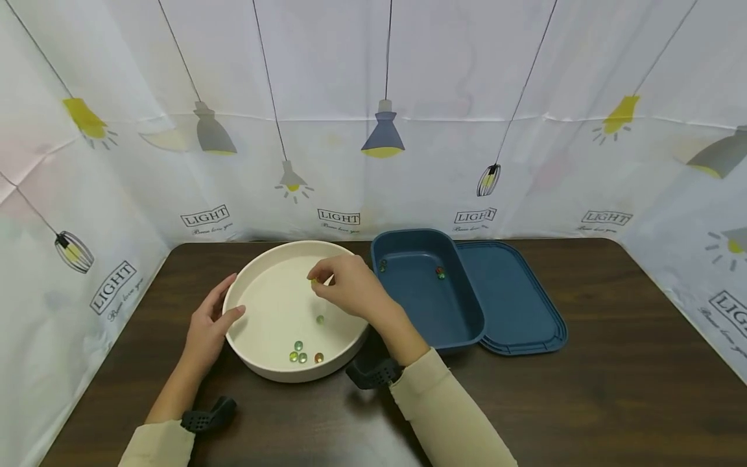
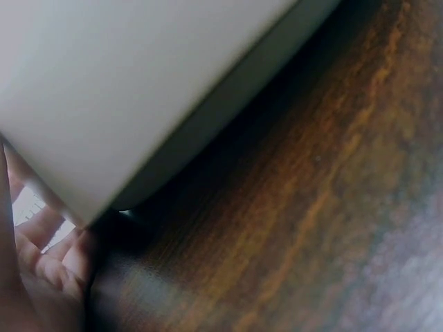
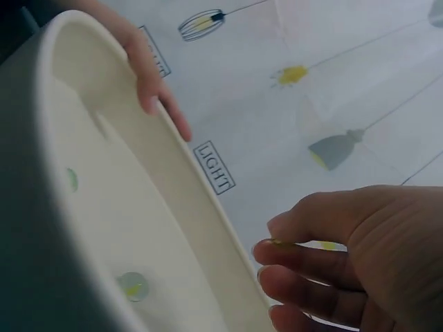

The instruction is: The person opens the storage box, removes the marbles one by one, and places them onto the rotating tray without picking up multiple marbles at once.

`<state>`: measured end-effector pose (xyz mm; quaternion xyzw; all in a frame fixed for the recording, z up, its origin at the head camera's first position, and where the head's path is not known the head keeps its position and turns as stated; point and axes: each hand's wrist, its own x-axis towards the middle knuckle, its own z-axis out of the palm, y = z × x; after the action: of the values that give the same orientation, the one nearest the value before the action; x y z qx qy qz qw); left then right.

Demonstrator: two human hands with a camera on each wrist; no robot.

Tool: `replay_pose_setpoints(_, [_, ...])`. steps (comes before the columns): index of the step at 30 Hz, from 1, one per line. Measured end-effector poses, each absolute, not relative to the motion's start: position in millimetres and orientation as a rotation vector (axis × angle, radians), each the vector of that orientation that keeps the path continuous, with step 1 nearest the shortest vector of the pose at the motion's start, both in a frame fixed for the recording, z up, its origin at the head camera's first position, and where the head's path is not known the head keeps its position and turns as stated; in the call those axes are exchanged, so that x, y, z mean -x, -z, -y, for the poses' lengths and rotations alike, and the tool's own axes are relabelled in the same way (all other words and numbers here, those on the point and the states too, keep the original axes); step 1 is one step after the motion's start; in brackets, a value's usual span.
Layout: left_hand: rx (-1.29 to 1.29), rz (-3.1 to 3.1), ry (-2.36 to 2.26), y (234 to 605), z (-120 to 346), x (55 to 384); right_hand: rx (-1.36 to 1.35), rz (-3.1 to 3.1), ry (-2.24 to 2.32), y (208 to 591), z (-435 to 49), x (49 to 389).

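Note:
My right hand (image 1: 350, 285) pinches a small yellowish glass marble (image 1: 313, 281) between thumb and forefinger, over the round cream tray (image 1: 274, 285). In the right wrist view only a sliver of this marble (image 3: 278, 241) shows between the fingertips. My left hand (image 1: 211, 321) holds the tray's left side, thumb over the rim and fingers along the outer wall. Several other marbles lie on the tray floor: a green one (image 1: 299, 346), an orange one (image 1: 318, 357) and others near the front, with a pale one (image 1: 320, 320) farther back.
Right of the tray stands a deep blue container (image 1: 423, 311) with a few marbles (image 1: 440, 274) inside. Its flat blue lid (image 1: 513, 298) lies beside it on the dark wooden table (image 1: 613, 363). A white curtain (image 1: 432, 168) printed with lamps hangs behind the table.

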<state>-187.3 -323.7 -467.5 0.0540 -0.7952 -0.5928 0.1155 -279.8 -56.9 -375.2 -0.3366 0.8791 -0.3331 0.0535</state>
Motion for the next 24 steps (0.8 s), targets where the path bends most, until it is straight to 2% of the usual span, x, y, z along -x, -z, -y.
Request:
replay_pose_setpoints(15, [-0.18, 2.375, 1.703, 467, 323, 187, 0.985, -2.758, 0.618, 390, 66, 276])
replay_pose_setpoints(24, [-0.216, 2.391, 1.691, 466, 323, 186, 0.956, -2.775, 0.569, 399, 69, 278])
